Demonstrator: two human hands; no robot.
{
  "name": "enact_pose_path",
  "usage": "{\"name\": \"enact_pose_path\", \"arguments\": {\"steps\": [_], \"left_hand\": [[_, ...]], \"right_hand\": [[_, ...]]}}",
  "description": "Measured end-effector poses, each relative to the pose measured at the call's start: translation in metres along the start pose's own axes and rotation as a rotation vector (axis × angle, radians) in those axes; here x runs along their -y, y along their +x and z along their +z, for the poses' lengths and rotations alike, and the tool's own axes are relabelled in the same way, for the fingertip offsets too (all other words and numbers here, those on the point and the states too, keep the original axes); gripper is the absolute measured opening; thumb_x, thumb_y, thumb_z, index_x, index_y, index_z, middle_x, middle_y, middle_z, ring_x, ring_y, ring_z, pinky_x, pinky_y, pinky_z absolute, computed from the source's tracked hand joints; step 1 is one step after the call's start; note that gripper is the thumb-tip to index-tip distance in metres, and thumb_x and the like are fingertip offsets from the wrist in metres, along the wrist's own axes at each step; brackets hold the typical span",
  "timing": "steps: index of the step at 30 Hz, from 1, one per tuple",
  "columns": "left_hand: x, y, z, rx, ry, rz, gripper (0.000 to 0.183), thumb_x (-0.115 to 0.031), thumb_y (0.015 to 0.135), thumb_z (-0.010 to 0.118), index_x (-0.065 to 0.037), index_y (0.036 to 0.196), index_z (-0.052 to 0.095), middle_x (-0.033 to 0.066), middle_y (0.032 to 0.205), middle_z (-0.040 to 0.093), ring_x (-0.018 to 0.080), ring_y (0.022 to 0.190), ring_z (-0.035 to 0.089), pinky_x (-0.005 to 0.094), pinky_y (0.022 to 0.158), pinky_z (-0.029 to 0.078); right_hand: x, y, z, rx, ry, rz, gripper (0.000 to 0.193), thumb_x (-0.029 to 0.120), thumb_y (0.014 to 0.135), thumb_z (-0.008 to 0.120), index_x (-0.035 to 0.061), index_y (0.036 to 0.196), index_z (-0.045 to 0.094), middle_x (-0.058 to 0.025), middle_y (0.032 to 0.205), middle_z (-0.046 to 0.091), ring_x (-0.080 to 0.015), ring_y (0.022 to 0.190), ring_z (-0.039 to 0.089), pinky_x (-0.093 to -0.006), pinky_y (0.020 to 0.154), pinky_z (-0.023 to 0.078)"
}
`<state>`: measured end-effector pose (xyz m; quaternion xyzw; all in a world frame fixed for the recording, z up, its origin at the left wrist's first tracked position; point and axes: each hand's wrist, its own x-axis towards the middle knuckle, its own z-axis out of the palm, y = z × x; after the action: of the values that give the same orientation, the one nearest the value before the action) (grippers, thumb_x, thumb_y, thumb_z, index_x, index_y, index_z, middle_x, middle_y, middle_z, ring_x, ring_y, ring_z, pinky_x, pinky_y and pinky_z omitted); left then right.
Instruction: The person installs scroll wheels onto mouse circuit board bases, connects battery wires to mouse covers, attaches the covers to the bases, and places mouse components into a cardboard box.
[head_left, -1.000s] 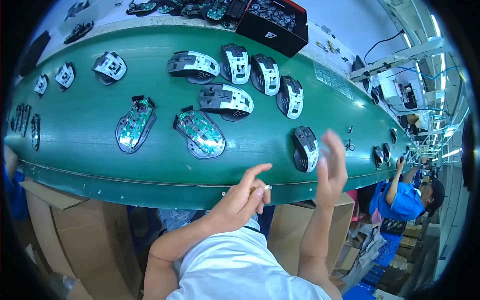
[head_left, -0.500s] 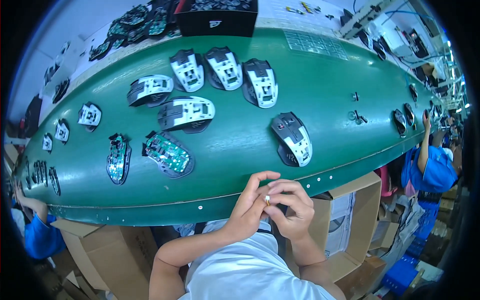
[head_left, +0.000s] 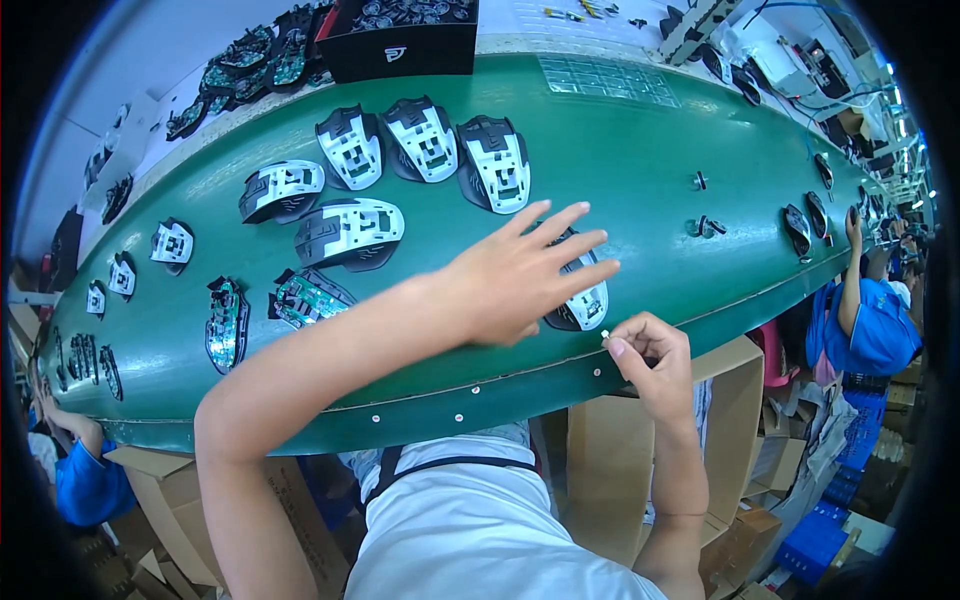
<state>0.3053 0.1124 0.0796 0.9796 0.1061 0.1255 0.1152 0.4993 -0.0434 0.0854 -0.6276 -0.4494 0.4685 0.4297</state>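
My left hand [head_left: 518, 280] is spread open above a black-and-white computer mouse shell [head_left: 592, 304] near the belt's front edge, hiding much of it. Whether the fingers touch the shell I cannot tell. At the edge, my right hand [head_left: 657, 368] is closed, thumb against finger, on a small white piece [head_left: 605, 336] too tiny to identify. Farther back lie several similar mouse shells [head_left: 425, 140]. Left of my forearm is a mouse base with a green circuit board [head_left: 228, 325]; another such base [head_left: 305, 298] is partly covered by the forearm.
The green work surface [head_left: 620, 150] carries small dark parts [head_left: 708, 228] and more mouse parts [head_left: 797, 230] at right. A black box [head_left: 400, 50] of parts stands behind it. Open cartons [head_left: 610, 460] are below the edge. Co-workers in blue [head_left: 875, 325] work at both ends.
My hands, together at the front edge before, have parted. The left has reached forward over the mouse shell with fingers spread; the right has moved right and up, keeping the small white piece.
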Motion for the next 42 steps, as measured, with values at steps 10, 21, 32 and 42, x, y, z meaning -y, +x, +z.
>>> {"name": "enact_pose_path", "arguments": {"steps": [10, 21, 32, 42], "left_hand": [[-0.008, -0.021, 0.03, -0.09, -0.107, -0.158, 0.077, -0.046, 0.066, 0.081, -0.001, 0.122, 0.054, 0.0113, 0.109, 0.053, 0.0278, 0.101, 0.052, 0.0395, 0.082, 0.044], [-0.014, -0.058, 0.038, -0.286, -0.301, -0.219, 0.077, -0.025, 0.066, 0.081, 0.002, 0.13, 0.049, 0.0158, 0.122, 0.051, 0.0325, 0.115, 0.048, 0.042, 0.09, 0.041], [-0.01, -0.06, 0.042, -0.315, -0.352, -0.202, 0.074, -0.025, 0.067, 0.08, 0.002, 0.129, 0.05, 0.0163, 0.122, 0.05, 0.0326, 0.115, 0.048, 0.0423, 0.091, 0.041], [-0.009, -0.061, 0.046, -0.316, -0.372, -0.203, 0.076, -0.027, 0.067, 0.081, -0.002, 0.132, 0.049, 0.0167, 0.125, 0.05, 0.0342, 0.117, 0.047, 0.044, 0.091, 0.041]], "right_hand": [[-0.006, 0.02, -0.013, 0.091, 0.01, 0.182, 0.01, 0.004, 0.088, 0.066, 0.0014, 0.081, 0.06, 0.0048, 0.067, 0.054, 0.0018, 0.058, 0.044, -0.0175, 0.05, 0.034], [0.028, 0.056, 0.005, 0.24, -0.525, 0.146, 0.009, 0.006, 0.084, 0.065, -0.0006, 0.081, 0.06, 0.0016, 0.069, 0.054, -0.0032, 0.062, 0.047, -0.022, 0.055, 0.038], [0.039, 0.064, 0.019, 0.214, -0.807, 0.149, 0.009, 0.006, 0.075, 0.059, -0.002, 0.075, 0.064, -0.0127, 0.064, 0.063, -0.0219, 0.059, 0.063, -0.0345, 0.058, 0.048], [0.048, 0.072, 0.026, 0.226, -1.002, 0.196, 0.014, 0.009, 0.074, 0.06, -0.0023, 0.074, 0.068, -0.0201, 0.07, 0.067, -0.0336, 0.07, 0.068, -0.0399, 0.066, 0.052]]}}
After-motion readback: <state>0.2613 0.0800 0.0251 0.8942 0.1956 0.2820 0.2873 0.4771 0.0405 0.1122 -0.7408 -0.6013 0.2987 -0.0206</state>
